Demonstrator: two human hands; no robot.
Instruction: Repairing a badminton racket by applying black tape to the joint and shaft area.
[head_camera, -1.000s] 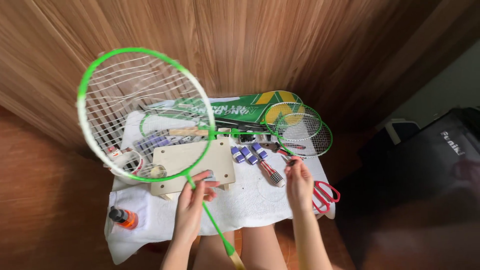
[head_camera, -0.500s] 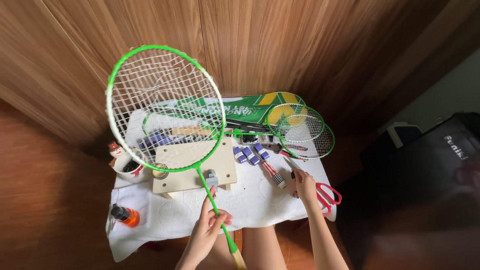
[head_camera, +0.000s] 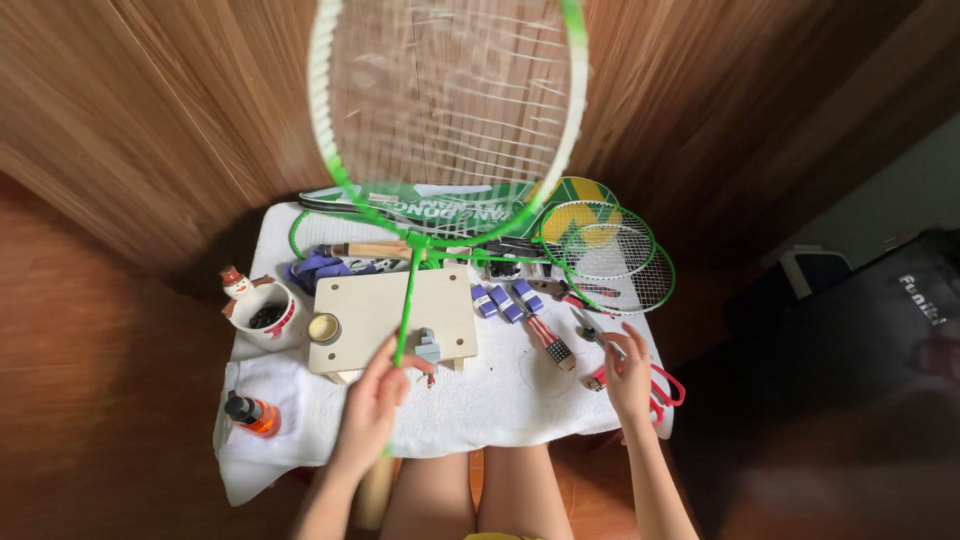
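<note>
A white towel (head_camera: 480, 400) covers the bench beside wood-panelled walls; left hand (head_camera: 372, 405) grips the racket (head_camera: 410, 290), right hand (head_camera: 627, 375) spread near scissors (head_camera: 655, 385).

On my white towel (head_camera: 480, 410) sits a pale wooden board (head_camera: 365, 315), with a mug (head_camera: 268, 318) and small snowman figure (head_camera: 235, 283) to its left. An orange bottle (head_camera: 252, 413) lies near left. Three purple grip rolls (head_camera: 507, 300) lie right of the board, and spare rackets (head_camera: 610, 255) far right.
</note>
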